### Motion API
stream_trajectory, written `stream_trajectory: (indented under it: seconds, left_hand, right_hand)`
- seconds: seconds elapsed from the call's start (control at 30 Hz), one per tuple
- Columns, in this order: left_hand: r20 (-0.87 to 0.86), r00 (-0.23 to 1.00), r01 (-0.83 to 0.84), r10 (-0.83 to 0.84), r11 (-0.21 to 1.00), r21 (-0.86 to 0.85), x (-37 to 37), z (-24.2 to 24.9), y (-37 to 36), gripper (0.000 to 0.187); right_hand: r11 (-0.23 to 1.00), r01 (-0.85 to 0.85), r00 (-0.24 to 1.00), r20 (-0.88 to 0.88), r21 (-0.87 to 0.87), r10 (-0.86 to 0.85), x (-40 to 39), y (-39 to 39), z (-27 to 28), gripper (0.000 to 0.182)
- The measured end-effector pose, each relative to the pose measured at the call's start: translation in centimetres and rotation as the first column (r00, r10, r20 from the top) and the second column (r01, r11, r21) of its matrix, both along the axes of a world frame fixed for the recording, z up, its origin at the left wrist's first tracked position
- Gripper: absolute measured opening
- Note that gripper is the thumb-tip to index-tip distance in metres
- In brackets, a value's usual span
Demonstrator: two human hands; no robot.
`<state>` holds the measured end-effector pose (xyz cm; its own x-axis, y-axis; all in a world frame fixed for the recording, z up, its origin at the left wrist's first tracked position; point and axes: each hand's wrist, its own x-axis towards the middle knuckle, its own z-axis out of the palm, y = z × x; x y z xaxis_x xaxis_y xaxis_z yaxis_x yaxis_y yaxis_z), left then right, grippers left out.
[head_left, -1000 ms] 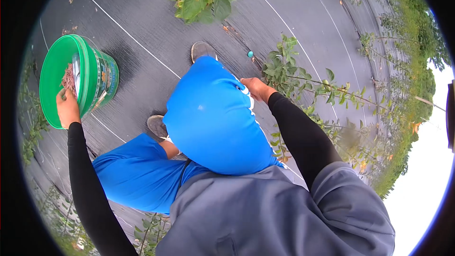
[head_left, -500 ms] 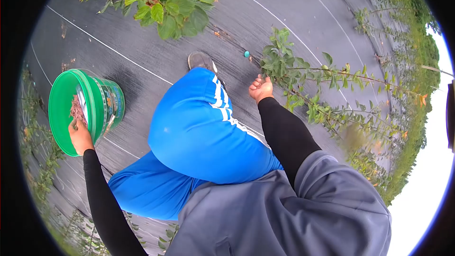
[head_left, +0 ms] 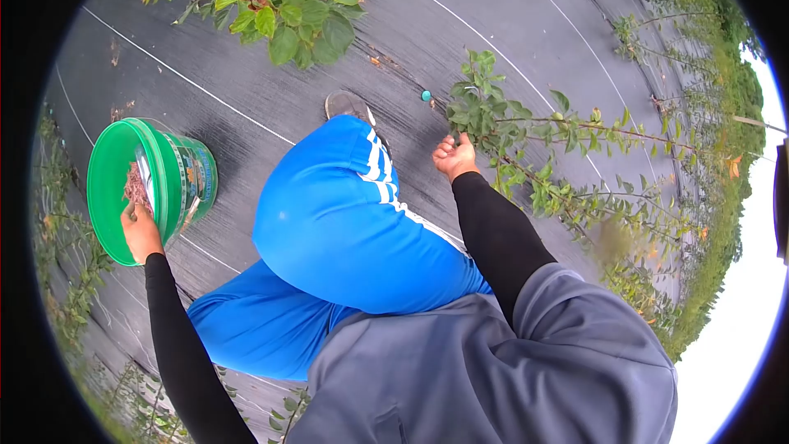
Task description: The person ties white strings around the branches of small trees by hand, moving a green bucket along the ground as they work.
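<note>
My left hand (head_left: 141,232) reaches over the rim into a green bucket (head_left: 109,173). Its fingers are closed at the lower end of a bundle of thin pinkish-brown strands (head_left: 135,183), and the fingertips are partly hidden. Beside the strands, a whitish flat piece (head_left: 146,177) lies against the bucket's inner wall. At the base of a leafy young plant (head_left: 478,113), my right hand (head_left: 454,158) is closed with curled fingers, its thumb against the leaves. What those fingers hold, if anything, is hidden by the foliage.
Black ground fabric (head_left: 246,90) with white lines lies underneath. Another leafy plant (head_left: 304,12) stands ahead. A small teal disc (head_left: 426,95) lies near my shoe (head_left: 349,105). My bent blue-clad knee (head_left: 320,205) is between the hands. Long branches (head_left: 608,127) extend rightward.
The view has shifted slightly. My left hand stays in the bucket at the strands, and my right hand stays at the plant's base, its fingers turned a little.
</note>
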<state>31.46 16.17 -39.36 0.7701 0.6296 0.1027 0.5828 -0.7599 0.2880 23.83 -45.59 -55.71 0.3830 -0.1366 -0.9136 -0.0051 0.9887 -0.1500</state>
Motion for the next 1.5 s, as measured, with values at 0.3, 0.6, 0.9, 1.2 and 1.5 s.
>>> stream_trajectory:
  seconds: [0.3, 0.6, 0.9, 1.2, 1.5]
  left_hand:
    - [0.021, 1.000, 0.014, -0.014, 1.000, -0.013, 0.0, -0.3, 0.3, 0.042]
    - [0.021, 1.000, 0.004, -0.003, 0.999, -0.033, 0.0, 0.2, -0.2, 0.045]
    - [0.061, 0.997, 0.041, -0.042, 0.999, 0.006, 0.0, 0.1, -0.2, 0.042]
    - [0.031, 0.999, 0.016, -0.016, 1.000, -0.022, 0.2, -0.5, 0.8, 0.046]
    - [0.059, 0.997, 0.046, -0.047, 0.999, 0.024, 0.0, 0.1, -0.3, 0.043]
  right_hand:
    - [0.999, -0.032, 0.999, -0.029, 0.024, 0.033, 0.7, -0.6, -0.1, 0.051]
    - [0.999, -0.028, 1.000, 0.003, 0.039, 0.028, 0.6, -0.5, 0.0, 0.053]
    - [0.999, -0.024, 0.996, 0.090, -0.027, 0.027, -0.1, -0.3, -0.7, 0.046]
    - [0.996, -0.067, 0.997, 0.025, -0.064, 0.069, -0.8, 0.1, -1.8, 0.035]
    - [0.986, -0.135, 0.991, 0.007, -0.095, 0.136, -3.2, 0.7, -2.2, 0.029]
